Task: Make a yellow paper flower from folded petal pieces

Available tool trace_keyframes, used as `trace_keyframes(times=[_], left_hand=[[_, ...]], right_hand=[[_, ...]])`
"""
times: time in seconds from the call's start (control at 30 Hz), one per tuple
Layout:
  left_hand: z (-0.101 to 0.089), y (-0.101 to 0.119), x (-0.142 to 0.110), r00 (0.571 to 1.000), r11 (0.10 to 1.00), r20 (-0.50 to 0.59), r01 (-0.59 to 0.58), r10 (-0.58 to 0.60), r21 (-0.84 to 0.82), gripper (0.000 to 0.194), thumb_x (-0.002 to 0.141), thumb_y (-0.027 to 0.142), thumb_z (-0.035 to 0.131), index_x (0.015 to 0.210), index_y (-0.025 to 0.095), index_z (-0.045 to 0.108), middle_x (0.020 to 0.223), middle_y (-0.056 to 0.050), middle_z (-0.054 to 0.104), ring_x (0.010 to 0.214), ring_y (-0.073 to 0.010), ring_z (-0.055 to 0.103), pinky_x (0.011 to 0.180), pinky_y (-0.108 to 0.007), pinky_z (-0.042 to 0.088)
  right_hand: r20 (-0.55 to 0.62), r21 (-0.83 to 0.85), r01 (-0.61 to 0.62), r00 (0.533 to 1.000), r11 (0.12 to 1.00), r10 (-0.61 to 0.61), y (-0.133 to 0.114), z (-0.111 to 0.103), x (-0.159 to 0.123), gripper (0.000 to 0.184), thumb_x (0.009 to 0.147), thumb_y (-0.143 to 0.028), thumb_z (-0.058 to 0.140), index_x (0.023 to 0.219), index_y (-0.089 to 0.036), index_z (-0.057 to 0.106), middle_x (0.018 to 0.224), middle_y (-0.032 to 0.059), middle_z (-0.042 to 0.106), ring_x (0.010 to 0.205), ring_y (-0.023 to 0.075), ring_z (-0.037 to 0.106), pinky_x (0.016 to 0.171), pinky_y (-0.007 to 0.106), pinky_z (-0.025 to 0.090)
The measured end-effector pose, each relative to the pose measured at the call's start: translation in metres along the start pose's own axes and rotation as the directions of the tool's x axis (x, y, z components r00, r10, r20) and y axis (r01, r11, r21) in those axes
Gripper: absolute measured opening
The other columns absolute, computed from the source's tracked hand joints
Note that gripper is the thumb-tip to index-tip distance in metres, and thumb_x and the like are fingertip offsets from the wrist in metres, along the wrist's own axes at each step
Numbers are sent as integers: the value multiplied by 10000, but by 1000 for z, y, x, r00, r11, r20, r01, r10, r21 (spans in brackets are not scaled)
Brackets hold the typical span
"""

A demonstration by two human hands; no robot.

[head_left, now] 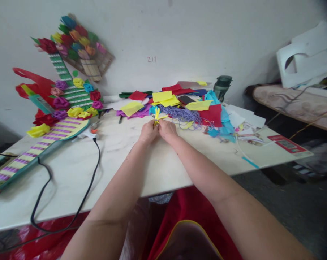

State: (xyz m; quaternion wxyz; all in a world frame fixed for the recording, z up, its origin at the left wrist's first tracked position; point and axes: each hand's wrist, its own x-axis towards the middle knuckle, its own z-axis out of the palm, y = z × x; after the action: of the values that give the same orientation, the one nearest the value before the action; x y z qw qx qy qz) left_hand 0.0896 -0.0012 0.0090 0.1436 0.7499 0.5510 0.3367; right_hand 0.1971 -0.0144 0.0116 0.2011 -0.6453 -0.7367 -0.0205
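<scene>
Both my hands meet over the middle of the table. Between them is a small yellow paper piece (157, 115) with narrow strips pointing up and to the right. My left hand (148, 132) is closed on its lower left side. My right hand (167, 130) pinches it from the right, its fingers touching the left hand. The fingertips and the lower end of the piece are mostly hidden. Just behind lie a tangle of purple yarn (186, 115) and several yellow paper sheets (163, 96).
Colourful paper flowers decorate a striped guitar-shaped piece (68, 126) on the left. A glue gun (89, 134) has a black cable (94, 177) crossing the table's front edge. Red paper (213, 115), blue paper (228, 126) and a dark bottle (222, 87) are at the back right.
</scene>
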Motion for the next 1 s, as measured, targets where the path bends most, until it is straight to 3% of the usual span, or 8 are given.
trace_keyframes(times=[0.17, 0.4, 0.57, 0.77, 1.0], left_hand=[[-4, 1, 0, 1000, 993, 13, 7, -9, 117, 363, 757, 145, 426, 1052, 145, 638, 922, -96, 689, 899, -203, 612, 820, -283, 435], [-10, -8, 1, 998, 973, 1, 65, -67, 221, 412, 759, 198, 441, 1133, 186, 613, 1032, -100, 680, 995, -227, 604, 855, -313, 440], [-10, -6, -1, 997, 984, -16, 71, -70, 162, 396, 745, 244, 474, 1108, 179, 619, 940, -82, 695, 924, -226, 622, 813, -314, 458], [-3, -11, 1, 997, 998, -44, 57, -56, 26, 332, 773, 234, 458, 1032, 137, 643, 832, -71, 697, 764, -167, 644, 747, -265, 470], [1, -5, 0, 999, 985, -22, 30, -27, 168, 298, 811, 212, 419, 978, 146, 658, 871, -100, 701, 848, -197, 644, 785, -280, 453]], right_hand=[[25, -44, -1, 1000, 999, 2, 0, -2, 0, 336, 920, -236, 282, 1087, -161, 563, 967, 134, 679, 927, 241, 633, 757, 314, 423], [63, -19, 100, 993, 995, -99, 9, -2, 3, 345, 918, -275, 307, 1124, -214, 577, 1000, 91, 679, 945, 218, 615, 742, 287, 400], [62, 1, 92, 994, 996, -91, 13, -3, 4, 353, 915, -267, 304, 1130, -220, 581, 1005, 87, 678, 931, 211, 611, 725, 279, 390], [56, 3, 79, 995, 997, -79, 9, -3, 4, 351, 912, -284, 307, 1143, -211, 560, 976, 96, 683, 907, 226, 619, 722, 293, 399], [23, -68, 63, 998, 996, -62, 6, -2, 1, 352, 919, -297, 295, 1104, -179, 570, 985, 132, 678, 917, 238, 626, 763, 317, 417]])
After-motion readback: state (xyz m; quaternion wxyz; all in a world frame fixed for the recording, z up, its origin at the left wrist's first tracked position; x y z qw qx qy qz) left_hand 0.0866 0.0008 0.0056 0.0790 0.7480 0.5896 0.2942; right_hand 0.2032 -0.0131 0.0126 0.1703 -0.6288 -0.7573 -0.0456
